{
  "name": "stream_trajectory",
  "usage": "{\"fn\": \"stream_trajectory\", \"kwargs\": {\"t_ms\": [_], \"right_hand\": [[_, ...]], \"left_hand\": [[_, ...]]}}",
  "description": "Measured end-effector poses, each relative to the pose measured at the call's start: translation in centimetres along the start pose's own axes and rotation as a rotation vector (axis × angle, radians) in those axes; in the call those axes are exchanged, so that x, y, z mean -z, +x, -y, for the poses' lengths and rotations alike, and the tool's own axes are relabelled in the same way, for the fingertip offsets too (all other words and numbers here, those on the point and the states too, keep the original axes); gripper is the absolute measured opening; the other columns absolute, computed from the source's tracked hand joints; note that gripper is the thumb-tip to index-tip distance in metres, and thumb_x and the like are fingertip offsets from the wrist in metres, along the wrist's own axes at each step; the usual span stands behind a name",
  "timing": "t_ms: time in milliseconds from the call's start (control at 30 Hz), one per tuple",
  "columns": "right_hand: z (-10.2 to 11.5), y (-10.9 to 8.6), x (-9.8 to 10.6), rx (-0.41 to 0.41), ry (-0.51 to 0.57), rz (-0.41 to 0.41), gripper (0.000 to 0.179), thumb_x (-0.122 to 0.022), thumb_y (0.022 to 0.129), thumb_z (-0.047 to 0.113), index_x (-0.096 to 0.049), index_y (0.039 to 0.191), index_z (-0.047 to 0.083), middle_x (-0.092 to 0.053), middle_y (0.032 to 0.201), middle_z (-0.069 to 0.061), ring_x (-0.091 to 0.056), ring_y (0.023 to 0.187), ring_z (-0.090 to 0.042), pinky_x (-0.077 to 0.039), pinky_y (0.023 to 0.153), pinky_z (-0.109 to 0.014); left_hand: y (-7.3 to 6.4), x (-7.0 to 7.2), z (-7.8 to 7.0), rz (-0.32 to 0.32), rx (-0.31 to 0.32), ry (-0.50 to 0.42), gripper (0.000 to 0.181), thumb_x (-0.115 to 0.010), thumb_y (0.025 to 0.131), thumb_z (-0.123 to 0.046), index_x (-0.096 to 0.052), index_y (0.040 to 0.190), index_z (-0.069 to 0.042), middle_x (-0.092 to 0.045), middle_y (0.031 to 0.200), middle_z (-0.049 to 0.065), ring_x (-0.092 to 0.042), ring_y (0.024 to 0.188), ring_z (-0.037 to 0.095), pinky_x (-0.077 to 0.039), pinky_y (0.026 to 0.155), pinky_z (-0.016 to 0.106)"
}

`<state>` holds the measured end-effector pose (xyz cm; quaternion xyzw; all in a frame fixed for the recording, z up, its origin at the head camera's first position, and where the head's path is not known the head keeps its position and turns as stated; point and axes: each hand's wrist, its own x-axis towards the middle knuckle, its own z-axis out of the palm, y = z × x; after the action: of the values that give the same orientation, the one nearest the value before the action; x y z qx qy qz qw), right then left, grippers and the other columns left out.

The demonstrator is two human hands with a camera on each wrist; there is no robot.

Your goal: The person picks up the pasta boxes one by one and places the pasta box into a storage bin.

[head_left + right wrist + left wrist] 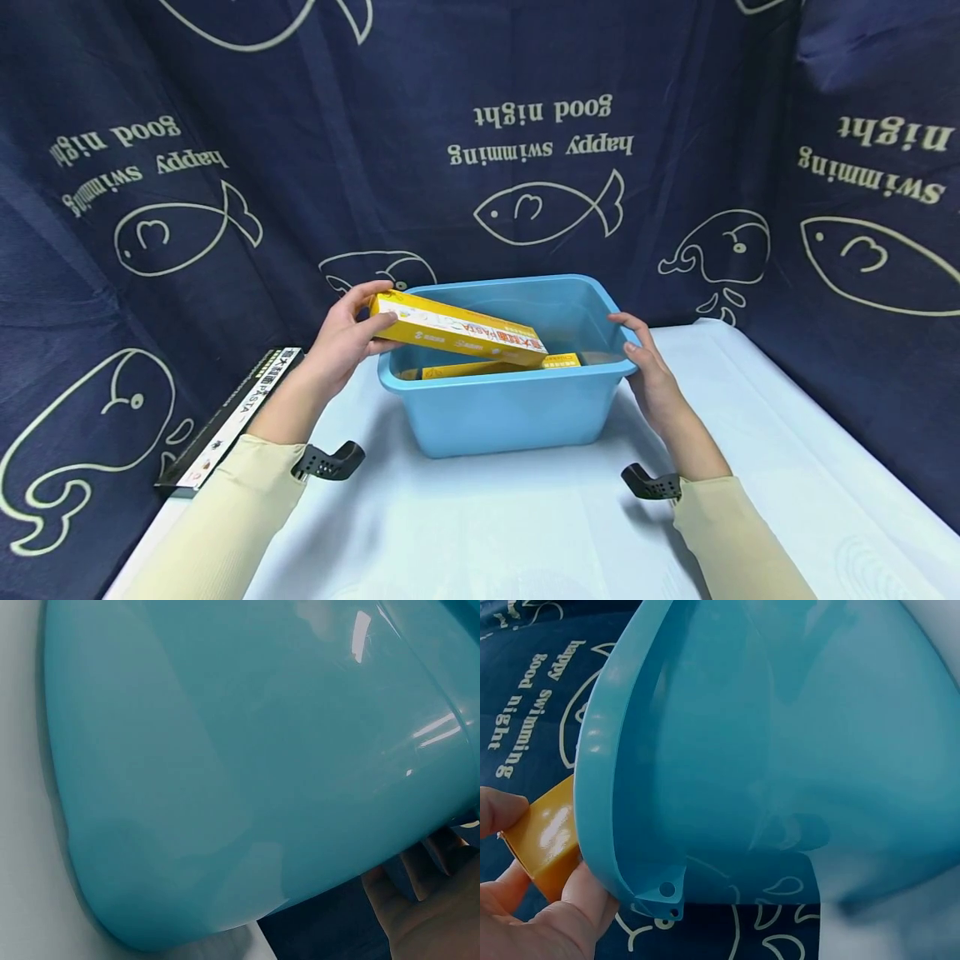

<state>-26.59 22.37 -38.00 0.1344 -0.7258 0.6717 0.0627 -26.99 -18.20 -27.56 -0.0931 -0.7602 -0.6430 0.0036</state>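
My left hand (341,343) grips the left end of a yellow pasta box (457,332), thumb on the near side. The box slants down to the right into a blue plastic bin (510,418), its left end above the rim. Inside the bin lies another yellow box (562,361), partly hidden under the first. My right hand (654,379) holds the bin's right rim, thumb toward the near corner. In the left wrist view, fingers hold the yellow box's end just outside the bin rim (600,750). In the right wrist view, the right hand (435,911) is partly cut off beside the bin wall.
A black and white pasta box (232,421) lies at the table's left, partly behind the left forearm. The bin stands on a white-covered table (480,517). Dark blue curtains (420,125) printed with fish and whales enclose the back and sides.
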Motion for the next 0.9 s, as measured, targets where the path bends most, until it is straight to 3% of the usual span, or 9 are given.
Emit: {"fn": "stream_trajectory", "kwargs": {"t_ms": [300, 633, 900], "right_hand": [[0.0, -0.1, 0.0, -0.006, 0.004, -0.004, 0.053, -0.036, 0.097, 0.038, -0.03, 0.15, 0.032, -0.001, 0.169, -0.003, -0.003, 0.154, -0.043, 0.001, 0.116, -0.075], [0.0, -0.1, 0.1, 0.008, 0.007, -0.003, 0.052, -0.036, 0.097, 0.038, -0.031, 0.149, 0.032, -0.002, 0.169, -0.003, -0.003, 0.154, -0.043, 0.001, 0.115, -0.076], [0.0, 0.0, 0.1, 0.008, 0.018, 0.003, 0.052, -0.037, 0.097, 0.037, -0.031, 0.149, 0.032, -0.003, 0.168, -0.004, -0.004, 0.154, -0.043, 0.001, 0.115, -0.076]], "left_hand": [[1.2, -0.4, -0.2, 0.053, 0.017, 0.095, 0.055, -0.058, 0.098, -0.01, -0.04, 0.15, -0.015, -0.031, 0.152, 0.013, -0.049, 0.13, 0.038, -0.056, 0.091, 0.043], [2.1, -0.7, -0.3, 0.104, 0.037, 0.133, 0.06, -0.06, 0.098, -0.011, -0.035, 0.152, -0.014, -0.031, 0.153, 0.015, -0.051, 0.128, 0.036, -0.055, 0.094, 0.042], [2.7, -0.5, -0.1, 0.107, 0.001, 0.312, 0.075, -0.069, 0.095, -0.019, -0.027, 0.157, -0.011, -0.039, 0.152, 0.015, -0.057, 0.123, 0.031, -0.055, 0.095, 0.041]]}}
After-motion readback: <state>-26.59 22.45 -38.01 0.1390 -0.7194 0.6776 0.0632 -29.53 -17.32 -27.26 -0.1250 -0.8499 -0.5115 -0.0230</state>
